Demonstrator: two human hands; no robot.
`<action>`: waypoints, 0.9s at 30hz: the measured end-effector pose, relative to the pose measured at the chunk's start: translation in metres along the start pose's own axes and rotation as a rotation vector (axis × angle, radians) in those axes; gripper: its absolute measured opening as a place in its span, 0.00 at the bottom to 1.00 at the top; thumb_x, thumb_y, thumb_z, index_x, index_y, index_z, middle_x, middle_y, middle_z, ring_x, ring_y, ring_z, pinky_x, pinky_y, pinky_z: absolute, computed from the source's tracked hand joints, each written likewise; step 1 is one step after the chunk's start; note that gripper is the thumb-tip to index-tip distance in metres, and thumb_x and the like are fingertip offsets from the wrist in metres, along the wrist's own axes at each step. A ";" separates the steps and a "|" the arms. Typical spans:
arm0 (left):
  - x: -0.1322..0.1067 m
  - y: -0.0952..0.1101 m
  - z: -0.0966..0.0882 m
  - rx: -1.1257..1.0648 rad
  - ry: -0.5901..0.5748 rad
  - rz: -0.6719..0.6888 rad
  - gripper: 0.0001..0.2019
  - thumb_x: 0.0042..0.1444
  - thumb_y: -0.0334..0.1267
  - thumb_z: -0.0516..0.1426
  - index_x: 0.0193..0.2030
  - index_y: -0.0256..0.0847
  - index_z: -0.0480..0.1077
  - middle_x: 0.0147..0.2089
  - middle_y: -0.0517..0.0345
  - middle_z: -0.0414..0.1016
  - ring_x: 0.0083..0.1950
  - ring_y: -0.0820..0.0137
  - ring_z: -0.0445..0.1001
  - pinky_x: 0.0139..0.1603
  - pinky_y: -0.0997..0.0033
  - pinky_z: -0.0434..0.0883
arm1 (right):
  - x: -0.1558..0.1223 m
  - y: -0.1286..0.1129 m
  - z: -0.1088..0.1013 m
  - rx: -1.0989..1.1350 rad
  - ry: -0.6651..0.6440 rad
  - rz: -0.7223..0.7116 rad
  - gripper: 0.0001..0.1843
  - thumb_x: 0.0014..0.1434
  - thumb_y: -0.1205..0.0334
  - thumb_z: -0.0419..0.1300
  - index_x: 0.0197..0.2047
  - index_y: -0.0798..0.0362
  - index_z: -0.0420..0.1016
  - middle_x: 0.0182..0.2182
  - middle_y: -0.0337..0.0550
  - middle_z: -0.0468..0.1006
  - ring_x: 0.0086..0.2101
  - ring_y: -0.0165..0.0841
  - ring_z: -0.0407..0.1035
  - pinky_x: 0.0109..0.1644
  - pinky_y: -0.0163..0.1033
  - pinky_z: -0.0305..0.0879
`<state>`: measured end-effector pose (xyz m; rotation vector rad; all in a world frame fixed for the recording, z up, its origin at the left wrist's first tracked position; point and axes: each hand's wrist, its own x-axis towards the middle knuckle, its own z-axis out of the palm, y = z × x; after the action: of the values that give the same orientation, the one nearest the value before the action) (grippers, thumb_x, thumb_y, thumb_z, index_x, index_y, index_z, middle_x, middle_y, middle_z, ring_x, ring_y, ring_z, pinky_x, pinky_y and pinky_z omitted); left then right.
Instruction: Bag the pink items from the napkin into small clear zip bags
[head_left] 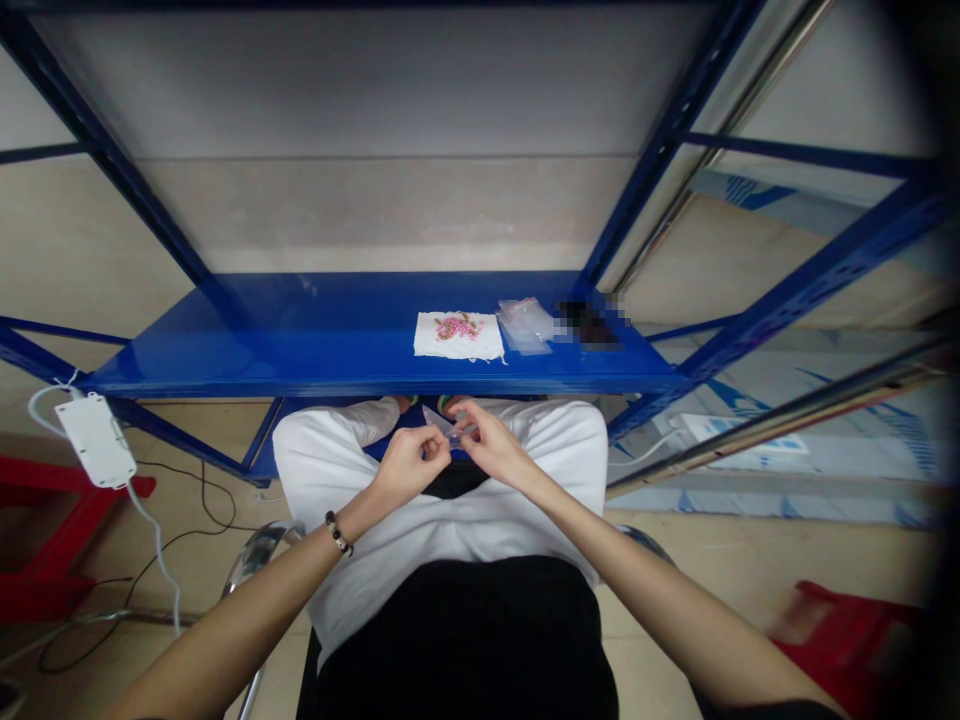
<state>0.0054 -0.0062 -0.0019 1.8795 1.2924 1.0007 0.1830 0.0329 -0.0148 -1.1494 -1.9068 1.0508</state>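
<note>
Black shirt [465,640] is seen nearest, white trousers [326,450] beyond. Clear plastic piece [435,421] is held over the trousers, pinched by the nearly closed fingers of left hand [411,460] and right hand [491,440]. On blue shelf [300,330], pink-patterned white cloth [459,344] is laid just beside clear plastic bags [527,328]; contents and any writing can't be made out.

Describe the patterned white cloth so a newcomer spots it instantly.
Start at the wide blue shelf. Right of its middle, toward the front edge, a white cloth lies flat, just left of clear plastic bags. Unlike those see-through neighbours, it is opaque, with a pink-and-brownish cluster pattern and loose threads along its near edge.
</note>
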 end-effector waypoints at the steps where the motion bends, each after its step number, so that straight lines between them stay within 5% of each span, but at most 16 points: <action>1: 0.001 0.000 0.000 -0.032 0.005 -0.005 0.08 0.56 0.33 0.54 0.27 0.38 0.70 0.24 0.62 0.69 0.26 0.75 0.65 0.29 0.74 0.59 | 0.001 0.000 -0.001 0.030 0.006 0.014 0.21 0.53 0.72 0.55 0.50 0.49 0.70 0.35 0.40 0.78 0.29 0.30 0.72 0.35 0.36 0.68; 7: 0.012 -0.008 -0.008 -0.335 0.258 -0.144 0.13 0.58 0.42 0.59 0.48 0.41 0.71 0.48 0.50 0.74 0.46 0.67 0.72 0.40 0.73 0.67 | 0.006 -0.012 -0.008 0.364 -0.012 0.198 0.16 0.60 0.60 0.55 0.51 0.53 0.72 0.39 0.47 0.82 0.26 0.33 0.78 0.24 0.31 0.68; 10: 0.015 -0.013 -0.013 -0.620 0.194 -0.358 0.20 0.56 0.47 0.61 0.53 0.41 0.70 0.51 0.48 0.74 0.49 0.65 0.73 0.40 0.71 0.70 | 0.004 -0.023 -0.012 0.538 -0.087 0.223 0.20 0.59 0.56 0.60 0.53 0.54 0.71 0.43 0.52 0.82 0.30 0.36 0.80 0.26 0.32 0.71; 15: 0.010 -0.013 -0.009 -0.842 0.057 -0.487 0.17 0.52 0.46 0.64 0.42 0.36 0.74 0.41 0.49 0.77 0.37 0.70 0.76 0.33 0.74 0.69 | 0.003 -0.029 -0.018 0.636 -0.133 0.224 0.27 0.55 0.56 0.66 0.56 0.54 0.69 0.41 0.52 0.82 0.31 0.36 0.80 0.29 0.33 0.73; 22: 0.011 -0.020 -0.003 -0.956 0.137 -0.489 0.17 0.50 0.46 0.66 0.40 0.35 0.74 0.34 0.55 0.76 0.27 0.78 0.68 0.30 0.76 0.64 | 0.006 -0.023 -0.023 0.667 -0.082 0.207 0.40 0.47 0.61 0.72 0.61 0.50 0.61 0.34 0.40 0.79 0.23 0.29 0.74 0.20 0.28 0.62; 27: 0.015 -0.016 -0.007 -0.816 0.220 -0.365 0.16 0.52 0.46 0.64 0.39 0.34 0.74 0.32 0.56 0.75 0.24 0.79 0.63 0.28 0.75 0.61 | 0.008 -0.019 -0.025 0.679 -0.135 0.191 0.49 0.47 0.61 0.72 0.67 0.44 0.51 0.37 0.39 0.76 0.24 0.29 0.74 0.19 0.28 0.61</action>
<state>-0.0047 0.0136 -0.0086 0.9044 1.0517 1.2940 0.1938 0.0420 0.0140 -0.8786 -1.3600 1.7411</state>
